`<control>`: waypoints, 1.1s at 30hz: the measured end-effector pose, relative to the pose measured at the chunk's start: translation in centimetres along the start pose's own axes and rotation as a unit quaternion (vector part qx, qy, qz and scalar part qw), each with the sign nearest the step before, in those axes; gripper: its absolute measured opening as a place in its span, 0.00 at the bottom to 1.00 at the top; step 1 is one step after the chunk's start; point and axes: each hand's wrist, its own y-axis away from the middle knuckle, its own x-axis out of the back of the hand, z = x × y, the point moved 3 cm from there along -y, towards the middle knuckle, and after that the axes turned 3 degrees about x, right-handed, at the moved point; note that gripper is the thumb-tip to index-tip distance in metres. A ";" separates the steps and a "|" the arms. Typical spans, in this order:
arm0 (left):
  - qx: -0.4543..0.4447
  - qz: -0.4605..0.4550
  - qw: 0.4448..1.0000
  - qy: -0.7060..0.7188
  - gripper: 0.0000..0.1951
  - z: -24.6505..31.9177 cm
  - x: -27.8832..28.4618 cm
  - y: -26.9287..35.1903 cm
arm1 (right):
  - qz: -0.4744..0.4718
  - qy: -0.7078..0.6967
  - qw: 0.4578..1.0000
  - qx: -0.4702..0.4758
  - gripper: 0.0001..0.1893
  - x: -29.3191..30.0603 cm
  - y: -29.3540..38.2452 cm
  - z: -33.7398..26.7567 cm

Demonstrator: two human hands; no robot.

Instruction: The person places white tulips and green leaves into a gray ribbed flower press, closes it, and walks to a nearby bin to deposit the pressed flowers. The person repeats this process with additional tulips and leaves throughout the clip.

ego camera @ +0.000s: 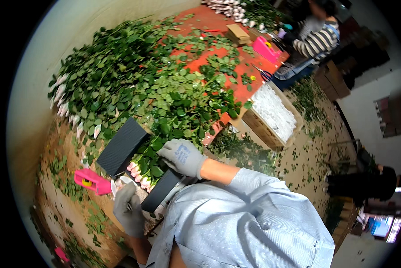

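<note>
A row of pale pink roses (141, 176) lies between two dark ribbed panels, the upper-left panel (121, 147) and the lower-right panel (163, 190). My right hand (183, 156), in a grey glove with printed writing, rests on the leafy stems beside the lower-right panel; its fingertips are partly among the leaves. My left hand (128, 204), gloved too, is raised just below the flower heads with its fingers curled; whether it holds anything cannot be told. White-wrapped blooms (117, 187) show behind its fingers. A pink tape dispenser (92, 182) stands to its left.
Rose stems with leaves (120, 67) are heaped across the red table (200, 63). A crate of white pieces (274, 112), blue-handled scissors (264, 74), a second pink dispenser (266, 49) and cardboard pieces (238, 34) are beyond. A co-worker in striped sleeves (316, 43) is at upper right; another person (364, 182) is farther right.
</note>
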 end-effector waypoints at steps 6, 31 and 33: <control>-0.166 -0.179 0.970 0.018 0.09 5.0 -7.5 1.6 | 0.082 0.037 0.985 -0.149 0.10 3.6 10.8 2.7; 0.340 -0.144 0.915 -0.160 0.12 -1.5 -21.4 30.7 | -0.625 0.031 0.767 0.140 0.22 -13.5 24.7 10.1; 0.430 -0.131 0.876 -0.174 0.13 -4.7 -23.0 36.4 | -0.577 0.013 0.798 0.175 0.21 -16.6 23.6 9.6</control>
